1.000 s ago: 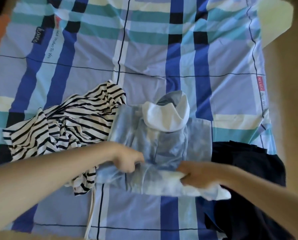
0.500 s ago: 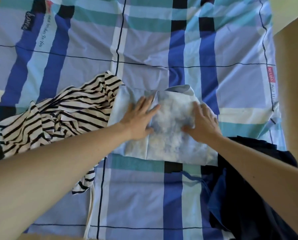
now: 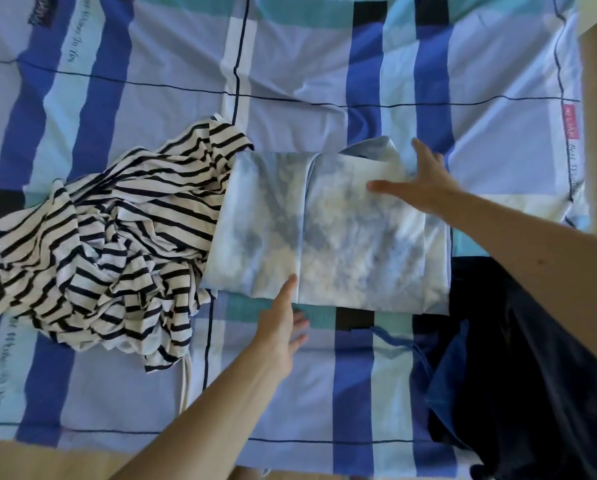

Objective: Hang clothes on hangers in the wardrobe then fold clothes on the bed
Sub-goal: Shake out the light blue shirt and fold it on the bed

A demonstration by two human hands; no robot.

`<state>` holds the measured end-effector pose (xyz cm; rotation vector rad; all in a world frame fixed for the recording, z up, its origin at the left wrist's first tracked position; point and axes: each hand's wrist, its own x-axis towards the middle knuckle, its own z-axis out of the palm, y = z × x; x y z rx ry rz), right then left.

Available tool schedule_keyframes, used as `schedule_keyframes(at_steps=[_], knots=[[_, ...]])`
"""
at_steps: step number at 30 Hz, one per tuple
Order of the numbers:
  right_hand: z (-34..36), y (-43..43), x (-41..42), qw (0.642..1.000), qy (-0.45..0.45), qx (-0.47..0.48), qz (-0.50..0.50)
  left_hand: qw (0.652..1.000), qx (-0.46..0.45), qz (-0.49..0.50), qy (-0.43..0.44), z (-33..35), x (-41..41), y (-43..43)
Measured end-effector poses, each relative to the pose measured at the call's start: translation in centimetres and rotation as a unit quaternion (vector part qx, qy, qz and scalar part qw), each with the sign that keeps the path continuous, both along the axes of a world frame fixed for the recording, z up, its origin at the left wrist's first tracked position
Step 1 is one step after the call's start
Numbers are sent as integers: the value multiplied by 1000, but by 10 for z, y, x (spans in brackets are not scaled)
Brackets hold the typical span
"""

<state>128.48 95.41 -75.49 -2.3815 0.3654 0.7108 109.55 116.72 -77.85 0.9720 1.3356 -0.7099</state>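
Observation:
A pale blue tie-dye garment (image 3: 328, 233) lies folded into a rectangle in the middle of the plaid bed sheet (image 3: 290, 71). My left hand (image 3: 281, 327) is at its near edge, fingers straight, the index finger touching the fabric. Fingers spread, my right hand (image 3: 420, 178) lies flat on the garment's far right corner. Neither hand holds anything.
A crumpled black-and-white striped garment (image 3: 110, 244) lies to the left, touching the folded one. A dark navy garment (image 3: 519, 358) with a blue drawstring lies at the near right. The bed's right edge (image 3: 583, 140) borders a wooden floor.
Both hands were pressing flat on top of the folded garment. The left has drawn back to its near edge and the right has slid to the far right corner.

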Motion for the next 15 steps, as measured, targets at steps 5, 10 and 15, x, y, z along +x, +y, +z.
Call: schedule_keyframes(at_steps=[5,10,15], knots=[[0,20,20,978,139,151,35,973,-77,152,-155,-14,15,-14],[5,21,1,921,311,235,3,968,-68,125,-207,-7,28,-8],[28,23,-34,873,311,365,-93,971,-17,54,-233,31,46,15]])
